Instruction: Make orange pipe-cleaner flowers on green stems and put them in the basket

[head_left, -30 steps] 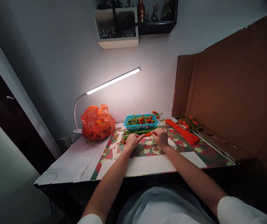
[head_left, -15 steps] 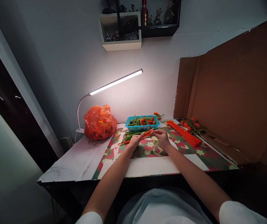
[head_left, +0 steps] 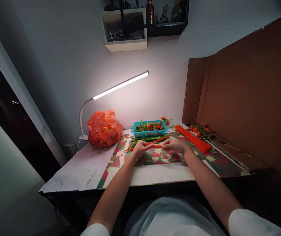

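Observation:
Between my hands stretches a short, coiled orange pipe cleaner [head_left: 158, 146], level above the table. My left hand [head_left: 141, 148] pinches its left end, and my right hand [head_left: 173, 145] has the other end between thumb and fingers. Just behind lie green pipe cleaners [head_left: 140, 141], with loose orange ones [head_left: 160, 139] across them. A thick bundle of orange pipe cleaners [head_left: 194, 139] rests to the right. Farther back, a blue basket [head_left: 150, 133] holds orange flowers with green stems.
An orange plastic bag [head_left: 104, 129] with flowers inside stands at the left, by a lit desk lamp [head_left: 121, 86]. More orange flowers [head_left: 198, 130] lie at the back right, next to a tall cardboard sheet [head_left: 243, 95]. A patterned mat [head_left: 152, 157] covers part of the table.
My hands have moved slightly lower and farther apart. The coiled pipe cleaner, tilted before, now lies level between them, and my right hand has shifted right.

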The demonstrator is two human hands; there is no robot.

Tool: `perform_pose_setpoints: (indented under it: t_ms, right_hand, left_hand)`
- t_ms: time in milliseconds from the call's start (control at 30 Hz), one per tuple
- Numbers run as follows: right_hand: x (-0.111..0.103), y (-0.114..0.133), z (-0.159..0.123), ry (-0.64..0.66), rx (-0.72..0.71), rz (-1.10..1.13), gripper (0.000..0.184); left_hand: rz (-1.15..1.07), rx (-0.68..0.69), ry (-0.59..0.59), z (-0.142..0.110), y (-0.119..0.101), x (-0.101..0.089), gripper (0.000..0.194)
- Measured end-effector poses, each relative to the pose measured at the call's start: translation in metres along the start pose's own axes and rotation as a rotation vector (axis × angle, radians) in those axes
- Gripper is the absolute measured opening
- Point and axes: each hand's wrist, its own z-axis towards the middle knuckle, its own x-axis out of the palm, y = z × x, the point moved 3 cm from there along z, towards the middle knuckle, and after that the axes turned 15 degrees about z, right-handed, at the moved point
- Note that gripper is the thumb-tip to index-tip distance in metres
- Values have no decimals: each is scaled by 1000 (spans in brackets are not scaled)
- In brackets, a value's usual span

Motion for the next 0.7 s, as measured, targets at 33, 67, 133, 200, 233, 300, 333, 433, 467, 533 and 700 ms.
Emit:
perform_pose_setpoints:
  t_ms: [33,67,133,200,233,300,333,433,467,533,700]
  right_hand:
    - [-3,-1,0,-12,30,-43,36]
    - [-5,-1,0,-30,52,-87,34]
    - [-8,-2,0,-74,71,-161,29]
    - [-8,-3,1,-124,80,-207,24]
    - [-8,-3,2,-152,78,-225,21]
    - [-7,-3,4,-230,54,-271,17]
    - [-6,-2,5,-286,30,-306,15]
    - [-4,3,7,-508,-98,-464,9]
    - [-3,5,8,-573,-141,-521,9]
    - [3,9,8,-668,-208,-626,10]
    - [23,13,8,-834,-362,-770,13]
  left_hand:
    - [60,0,-5,0,1,-1,62]
    - [121,4,-16,-1,1,-3,61]
    - [237,19,-52,-1,-1,-6,60]
    - [339,16,-94,-1,-4,-9,59]
    - [382,7,-111,-1,-5,-9,59]
    - [453,-13,-132,-1,-6,-9,59]
    - [482,-25,-142,0,-7,-9,58]
    - [551,-82,-177,1,-7,-6,58]
    - [565,-112,-185,1,-7,-5,59]
    - [567,-172,-196,2,-7,-3,60]
    - [461,-298,-257,0,-9,-3,62]
